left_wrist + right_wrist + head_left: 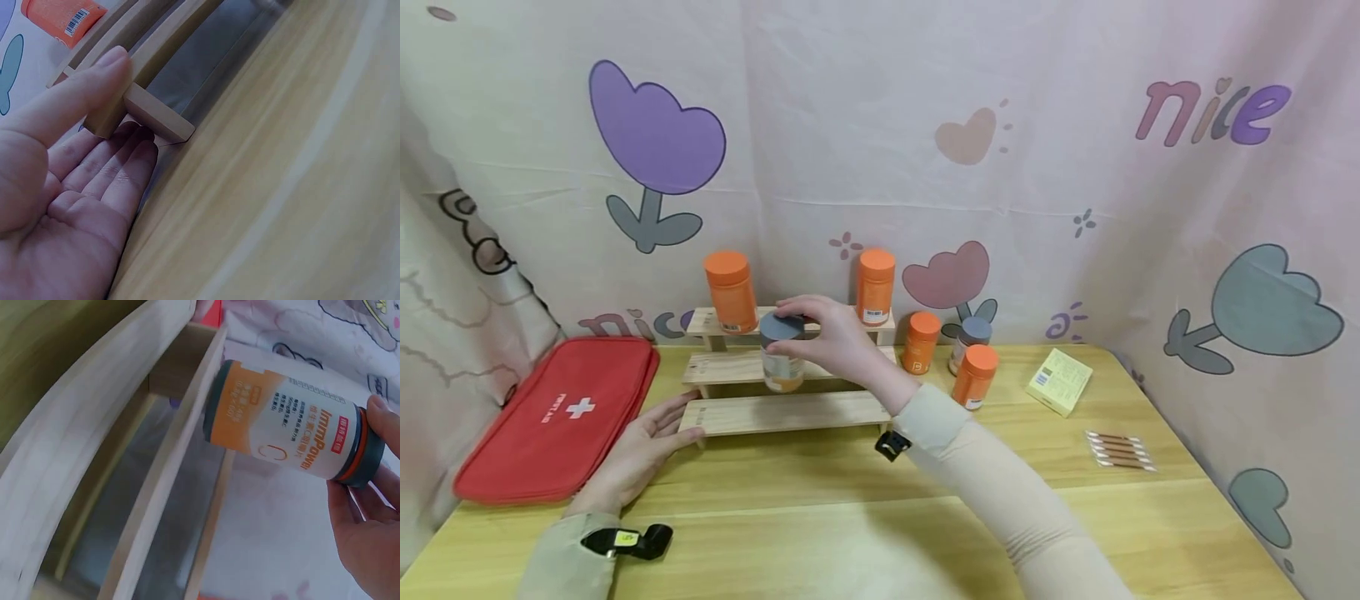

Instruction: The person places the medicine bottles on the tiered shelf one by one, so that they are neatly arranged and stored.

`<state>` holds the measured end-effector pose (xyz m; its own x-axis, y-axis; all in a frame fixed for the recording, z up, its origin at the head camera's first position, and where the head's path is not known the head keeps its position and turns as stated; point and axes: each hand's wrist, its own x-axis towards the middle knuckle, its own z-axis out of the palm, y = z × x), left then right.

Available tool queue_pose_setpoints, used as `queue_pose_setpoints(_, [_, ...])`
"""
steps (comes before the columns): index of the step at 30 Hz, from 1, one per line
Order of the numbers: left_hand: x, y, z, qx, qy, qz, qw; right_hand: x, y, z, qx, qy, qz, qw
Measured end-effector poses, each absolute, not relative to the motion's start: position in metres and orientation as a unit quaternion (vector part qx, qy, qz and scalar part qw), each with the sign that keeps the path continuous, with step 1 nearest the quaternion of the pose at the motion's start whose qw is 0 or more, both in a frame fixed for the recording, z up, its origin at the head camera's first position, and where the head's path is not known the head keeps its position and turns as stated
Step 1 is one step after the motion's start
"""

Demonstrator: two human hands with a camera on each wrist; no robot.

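My right hand (835,337) grips a supplement bottle (281,419) by its dark grey lid, thumb on one side and fingers on the other. The bottle has a white and orange label; its base is right at the middle step of a three-step wooden display rack (790,412). My left hand (81,181) holds the left end of the rack's lowest step, thumb over the board and fingers beneath it beside the short leg. On the top step stand two orange bottles, one at the left (732,293) and one at the right (876,287).
Right of the rack stand two smaller orange bottles (921,343) (976,377) and a grey-capped bottle (973,340). Farther right lie a pale yellow box (1059,381) and a pack of cotton swabs (1120,451). A red first-aid pouch (561,417) lies at the left; a printed curtain hangs behind.
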<state>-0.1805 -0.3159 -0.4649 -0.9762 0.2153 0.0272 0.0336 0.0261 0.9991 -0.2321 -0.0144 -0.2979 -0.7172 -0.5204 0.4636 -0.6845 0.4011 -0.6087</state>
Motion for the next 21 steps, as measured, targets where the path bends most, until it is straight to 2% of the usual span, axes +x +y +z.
queue_pose_setpoints(12, [-0.181,-0.314,-0.46,0.067,0.735,0.67,0.08,-0.243,-0.074,-0.308,0.36,-0.815,0.435,0.13])
queue_pose_setpoints(21, [-0.177,-0.315,-0.458,0.07,0.735,0.67,0.077,-0.244,-0.098,-0.32,0.352,-0.805,0.443,0.178])
